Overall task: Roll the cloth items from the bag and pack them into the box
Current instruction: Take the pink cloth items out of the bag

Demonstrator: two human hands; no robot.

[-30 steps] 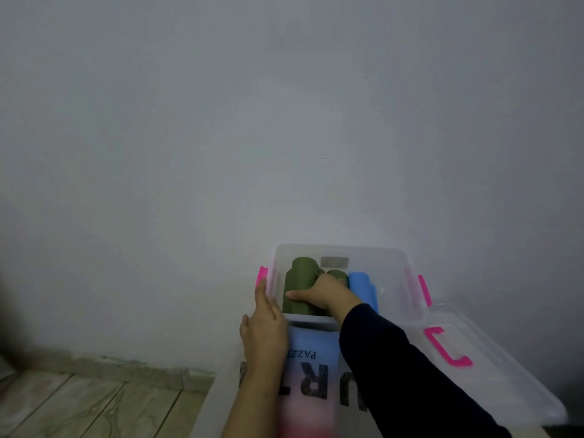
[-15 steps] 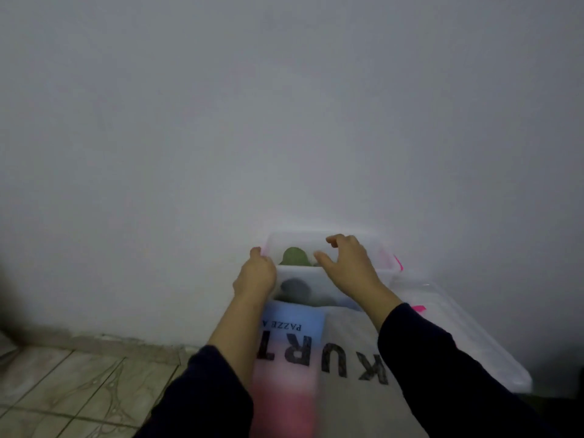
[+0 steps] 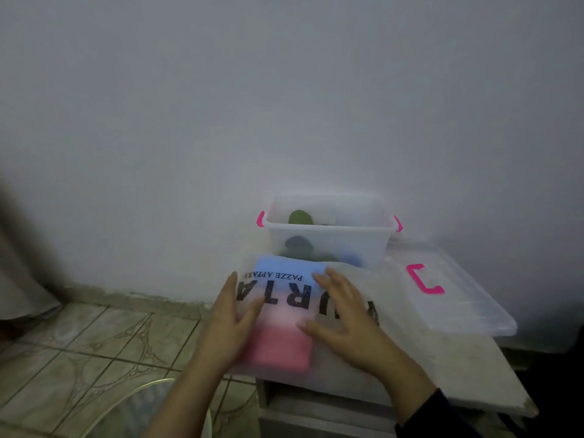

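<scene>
— So, where are the hands?
— Both lie on the bag [image 3: 341, 311], a frosted plastic one with black lettering, flat on the tabletop [image 3: 467, 368]. The left hand [image 3: 227, 320] rests along its left edge, and the right hand [image 3: 344, 314] lies across its middle.
— And the grip?
— Wide on both sides; fingers straight and spread, curled round nothing.
— The cloth?
— A folded piece [image 3: 281, 314], blue fading to pink, shows through the bag under both hands. Behind it, touching the bag's far edge, stands the clear box [image 3: 328, 245] with pink handles; a green roll [image 3: 300, 218] and darker and blue rolls show inside. The lid [image 3: 452, 289] lies just beside it, to the right.
</scene>
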